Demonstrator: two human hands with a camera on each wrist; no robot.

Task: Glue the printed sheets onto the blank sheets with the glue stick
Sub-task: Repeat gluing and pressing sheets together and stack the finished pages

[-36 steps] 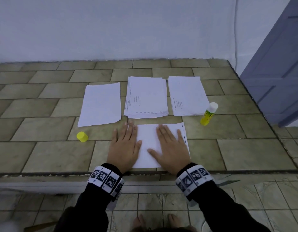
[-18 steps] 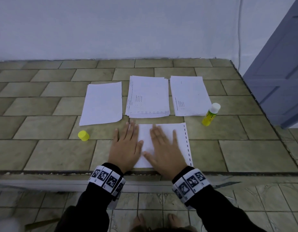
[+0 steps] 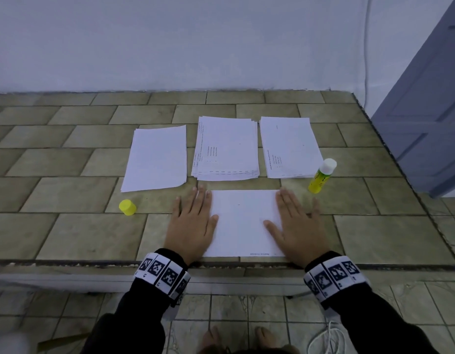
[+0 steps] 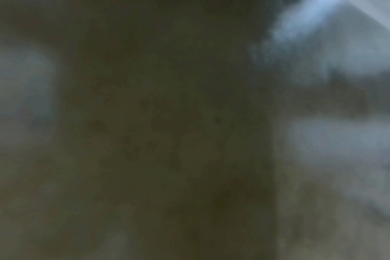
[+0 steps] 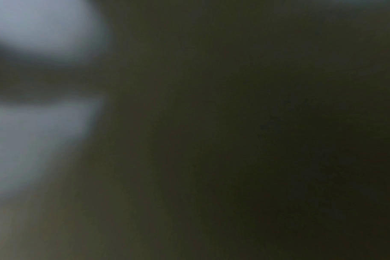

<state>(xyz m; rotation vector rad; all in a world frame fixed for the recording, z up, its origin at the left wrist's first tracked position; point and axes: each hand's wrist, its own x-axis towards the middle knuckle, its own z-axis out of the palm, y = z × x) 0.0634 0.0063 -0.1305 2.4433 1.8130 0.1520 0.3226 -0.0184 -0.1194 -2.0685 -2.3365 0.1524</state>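
Observation:
A white sheet [image 3: 243,223] lies at the counter's front edge, with small print along its near edge. My left hand [image 3: 193,221] lies flat with straight fingers on its left border. Over its right border my right hand [image 3: 296,223] presses flat too. Behind it sit a blank stack [image 3: 156,158] at the left, a printed stack [image 3: 226,148] in the middle and another printed stack [image 3: 290,146] at the right. The yellow glue stick [image 3: 321,176] stands uncapped, leaning, right of the stacks. Its yellow cap [image 3: 127,207] rests left of my left hand. Both wrist views are dark and blurred.
The tiled counter [image 3: 67,226] ends in a front edge just under my wrists. A white wall runs behind it, and a grey-blue door [image 3: 431,111] stands at the right. A white cord [image 3: 326,338] lies on the floor below.
My right hand slid rightwards across the front sheet, from its middle to its right border. The left hand stayed at the left border.

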